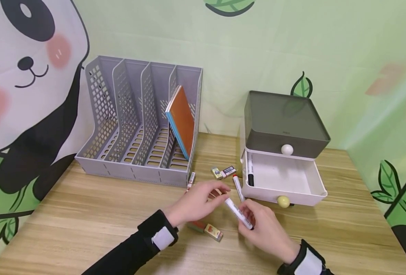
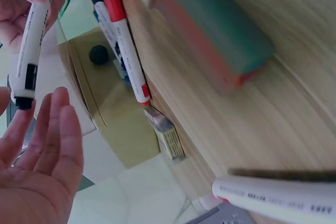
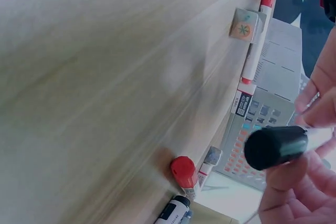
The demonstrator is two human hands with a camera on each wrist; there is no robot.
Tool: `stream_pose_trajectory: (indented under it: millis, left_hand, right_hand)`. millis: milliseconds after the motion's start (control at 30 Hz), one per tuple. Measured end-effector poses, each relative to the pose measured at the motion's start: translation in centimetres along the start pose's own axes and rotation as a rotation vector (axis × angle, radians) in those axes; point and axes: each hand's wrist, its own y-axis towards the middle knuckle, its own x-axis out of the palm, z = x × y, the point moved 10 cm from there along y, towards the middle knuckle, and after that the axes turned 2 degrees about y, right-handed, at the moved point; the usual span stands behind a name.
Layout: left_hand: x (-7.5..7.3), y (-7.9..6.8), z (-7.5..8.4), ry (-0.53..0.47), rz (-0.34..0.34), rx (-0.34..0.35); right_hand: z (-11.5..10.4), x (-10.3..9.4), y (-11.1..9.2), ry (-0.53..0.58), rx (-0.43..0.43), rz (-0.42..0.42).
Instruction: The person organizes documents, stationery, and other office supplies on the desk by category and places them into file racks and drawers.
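My right hand grips a white whiteboard marker by its black-capped end, which faces the camera in the right wrist view. The marker slants over the table, its other end pointing to my left hand. In the left wrist view, the thumb and straight fingers of my left hand spread around the marker's small black tail end. Beside the drawer lies a red-capped marker. Two small erasers sit behind it. Near my left wrist are a small patterned block and a green-and-red block.
A desktop drawer box stands at the right, its lower white drawer pulled out with a black-capped marker inside. At the left stands a grey file rack with an orange-covered book in its rightmost slot.
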Motion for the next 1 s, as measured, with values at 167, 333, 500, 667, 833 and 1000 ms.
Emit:
stream_pose_trajectory:
  millis: [167,333,500,667,833,1000]
  left_hand:
    - [-0.4,0.1,0.2,-0.136,0.027,0.015]
    - [-1.0,0.1,0.6,-0.197,0.052,0.011]
    - [-1.2,0.2,0.8,-0.229,0.072,-0.002]
    - [-1.4,0.1,0.9,-0.256,0.083,-0.007]
    - [-1.6,0.3,1.3,-0.298,0.095,0.009]
    - [-1.7,0.6,1.6,-0.333,0.101,0.017]
  right_hand:
    - [-0.9,-0.8,-0.1,-0.033,-0.093,0.117]
    - [-1.8,-1.4,-0.2,-0.079,-0.164,0.200]
    - [-2.4,-1.8,0.0,-0.070,-0.189,0.226]
    - [-2.8,-2.6,0.3,-0.009,-0.178,0.219]
    - [-2.8,-3.0,0.7,0.061,-0.146,0.160]
    - [-2.9,-3.1,0.9,0.114,-0.131,0.103]
